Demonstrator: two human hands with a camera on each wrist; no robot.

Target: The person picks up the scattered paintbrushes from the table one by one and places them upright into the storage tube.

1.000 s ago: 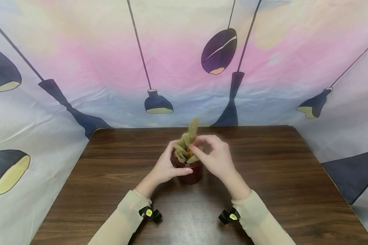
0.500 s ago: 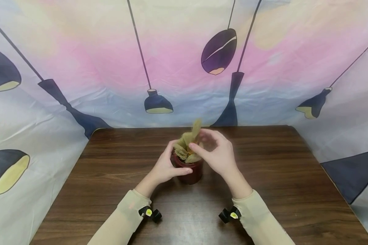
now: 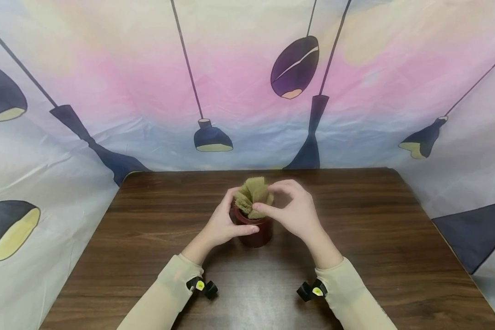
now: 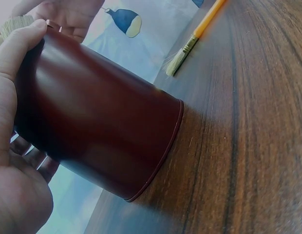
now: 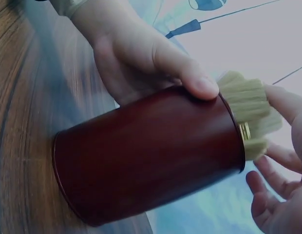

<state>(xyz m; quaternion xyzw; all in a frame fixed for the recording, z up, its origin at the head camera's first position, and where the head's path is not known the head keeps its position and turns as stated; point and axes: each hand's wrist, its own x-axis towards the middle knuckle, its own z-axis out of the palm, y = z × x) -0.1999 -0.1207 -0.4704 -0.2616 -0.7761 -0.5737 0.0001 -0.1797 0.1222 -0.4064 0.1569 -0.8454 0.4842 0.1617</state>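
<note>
A dark red cylindrical brush holder [image 3: 253, 233] stands upright on the wooden table, also large in both wrist views. Pale bristle heads of several brushes [image 3: 253, 195] stick up out of it; a gold ferrule shows at its rim in the right wrist view. My left hand [image 3: 222, 225] grips the holder, thumb across its front near the rim. My right hand [image 3: 294, 208] is at the bristles, thumb and forefinger loosely curved and spread apart at their right side. In the right wrist view, these right fingers [image 5: 287, 102] lie beside the bristles, lightly touching at most.
The left wrist view shows a loose brush [image 4: 190, 46] with an orange handle on the table, to the holder's right; the head view does not show it. A cloth backdrop [image 3: 247, 91] with printed lamps hangs behind the table [image 3: 148, 220].
The tall brush that stood above the others has gone down into the holder, level with them. My right fingers have parted from it and stay beside the bristles. My left hand has kept its grip.
</note>
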